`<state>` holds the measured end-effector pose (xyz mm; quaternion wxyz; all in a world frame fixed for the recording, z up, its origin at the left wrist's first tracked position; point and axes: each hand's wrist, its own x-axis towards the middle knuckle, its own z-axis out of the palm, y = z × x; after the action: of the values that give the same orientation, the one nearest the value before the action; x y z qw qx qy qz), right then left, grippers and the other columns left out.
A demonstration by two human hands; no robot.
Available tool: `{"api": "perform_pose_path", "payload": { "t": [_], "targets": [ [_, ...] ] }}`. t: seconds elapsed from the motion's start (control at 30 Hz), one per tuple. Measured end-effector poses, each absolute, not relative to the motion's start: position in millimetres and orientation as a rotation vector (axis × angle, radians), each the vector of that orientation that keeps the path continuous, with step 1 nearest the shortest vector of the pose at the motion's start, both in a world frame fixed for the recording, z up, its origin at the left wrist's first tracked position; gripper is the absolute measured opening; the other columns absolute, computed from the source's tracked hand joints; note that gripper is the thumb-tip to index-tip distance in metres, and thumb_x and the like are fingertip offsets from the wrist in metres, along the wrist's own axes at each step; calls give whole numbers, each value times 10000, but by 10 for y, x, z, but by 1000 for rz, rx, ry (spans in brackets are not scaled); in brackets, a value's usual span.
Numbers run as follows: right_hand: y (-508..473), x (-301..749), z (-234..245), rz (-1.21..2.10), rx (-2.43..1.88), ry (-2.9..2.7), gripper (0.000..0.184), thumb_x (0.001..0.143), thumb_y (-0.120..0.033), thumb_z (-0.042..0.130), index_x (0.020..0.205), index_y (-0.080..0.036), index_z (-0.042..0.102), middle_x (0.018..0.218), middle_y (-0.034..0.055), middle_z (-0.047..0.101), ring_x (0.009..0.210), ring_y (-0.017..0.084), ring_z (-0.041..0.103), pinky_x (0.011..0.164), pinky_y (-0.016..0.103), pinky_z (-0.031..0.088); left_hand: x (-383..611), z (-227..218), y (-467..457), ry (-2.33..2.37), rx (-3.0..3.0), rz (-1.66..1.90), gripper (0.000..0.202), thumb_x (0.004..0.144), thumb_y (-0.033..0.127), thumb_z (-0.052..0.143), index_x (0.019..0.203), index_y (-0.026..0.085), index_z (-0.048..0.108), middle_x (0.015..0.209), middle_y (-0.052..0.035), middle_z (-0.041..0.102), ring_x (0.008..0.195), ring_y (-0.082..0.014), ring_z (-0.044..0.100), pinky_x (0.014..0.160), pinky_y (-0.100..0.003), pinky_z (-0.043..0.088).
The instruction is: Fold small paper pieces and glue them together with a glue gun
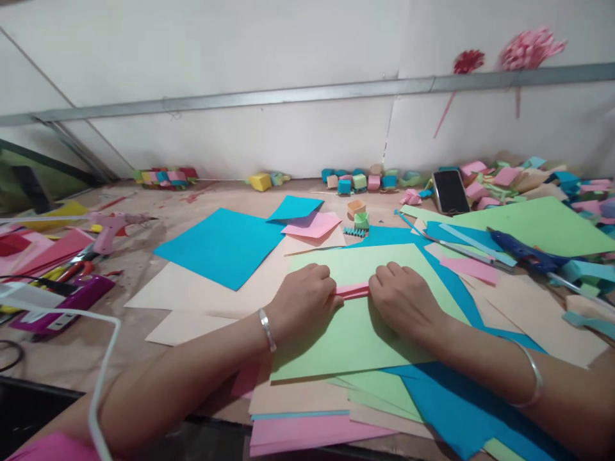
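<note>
The left hand point(307, 294) is closed, fingers curled, and grips one end of a pink strip point(353, 292). The right hand point(403, 298) is closed in the same manner on the opposite end. The strip spans the gap between the two hands, above the green sheet point(336, 349); its ends are hidden inside the fists. Two layers are visible along the exposed length.

The green sheet lies over other papers on the counter point(134, 234). A large blue sheet point(223, 246) is positioned to the left, beyond the left forearm. A small orange box point(356, 207) and a small green box point(361, 221) stand beyond the hands, close to each other.

At the left side of the counter are a pink glue gun point(109, 234) and, nearer the person, a white cable point(106, 365) that passes in front of the left forearm. At the right side are a blue glue gun point(521, 251) and a phone point(450, 192). The phone is tilted up near a heap of folded paper pieces point(509, 176).
</note>
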<state>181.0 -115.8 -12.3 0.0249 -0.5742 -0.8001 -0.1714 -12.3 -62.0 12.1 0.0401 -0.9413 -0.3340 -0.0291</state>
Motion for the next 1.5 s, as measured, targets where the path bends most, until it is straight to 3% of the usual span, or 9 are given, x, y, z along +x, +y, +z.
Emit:
{"api": "perform_pose_path", "payload": {
  "t": [0.2, 0.43, 0.6, 0.77, 0.87, 1.0, 1.1, 1.33, 1.5],
  "targets": [
    [-977, 1919, -212, -131, -1684, -2166, 331, 949, -220, 416, 1227, -90, 539, 1077, 161, 612, 972, 251, 537, 753, 341, 412, -160, 48, -482, -1231, -3085, -301, 182, 881, 317, 575, 863, 158, 660, 864, -49, 608, 764, -176, 573, 666, -288, 425],
    [-868, 2009, -277, 465, -1506, -1928, 343, 864, -237, 519, 1178, -122, 598, 1067, 111, 667, 957, 216, 595, 866, 376, 454, -155, 18, -378, -1478, -3168, -602, 183, 867, 211, 509, 761, 160, 648, 751, -32, 629, 713, -169, 546, 661, -289, 404],
    [-880, 2012, -203, 823, -1452, -1629, 358, 785, -203, 543, 1129, -146, 625, 845, 46, 677, 717, 154, 608, 642, 278, 476, -139, 45, -369, -1707, -3246, -759, 186, 877, 254, 471, 900, 155, 627, 708, 3, 602, 612, -123, 534, 576, -239, 421],
    [-907, 1975, -86, 1143, -1427, -1315, 440, 733, -260, 620, 1158, -150, 594, 656, -22, 589, 487, 93, 483, 414, 205, 342, -149, 32, -352, -2351, -3315, -1216, 293, 848, 338, 544, 1082, 164, 575, 570, 79, 421, 452, -75, 397, 423, -177, 295],
    [-908, 1971, -53, 1181, -1434, -1248, 453, 709, -298, 662, 1138, -166, 595, 622, -46, 565, 429, 73, 427, 381, 200, 315, -141, 27, -355, -2224, -3301, -1363, 254, 847, 301, 532, 1057, 169, 587, 656, 38, 526, 504, -81, 461, 454, -185, 351],
    [-903, 1979, -74, 1155, -1398, -1257, 443, 690, -328, 708, 1093, -166, 622, 578, -68, 519, 436, 73, 431, 410, 206, 330, -138, 37, -382, -1528, -3259, -1391, 227, 822, 191, 546, 1031, 175, 633, 1028, -71, 648, 877, -157, 596, 720, -284, 503],
    [-906, 1975, -96, 1169, -1376, -1240, 452, 687, -351, 725, 1086, -163, 629, 570, -63, 519, 451, 79, 443, 420, 206, 335, -146, 30, -397, -1260, -3294, -1325, 227, 800, 132, 547, 992, 182, 657, 1023, -69, 653, 926, -166, 592, 793, -323, 507],
    [-892, 2001, -84, 1162, -1426, -1142, 291, 717, -458, 666, 809, -183, 654, 582, -41, 528, 409, 61, 358, 353, 201, 261, -173, 61, -320, -1603, -3351, -1435, 153, 713, 124, 493, 593, 160, 581, 1048, -84, 623, 1016, -203, 581, 911, -380, 485],
    [-858, 2082, -72, 895, -1560, -1407, 210, 720, -375, 625, 705, -168, 656, 530, -18, 559, 419, 94, 453, 404, 224, 338, -216, 125, -201, -1835, -3413, -1210, 280, 773, 228, 433, 514, 160, 512, 681, -55, 609, 660, -158, 576, 587, -276, 474]
  ]
}}
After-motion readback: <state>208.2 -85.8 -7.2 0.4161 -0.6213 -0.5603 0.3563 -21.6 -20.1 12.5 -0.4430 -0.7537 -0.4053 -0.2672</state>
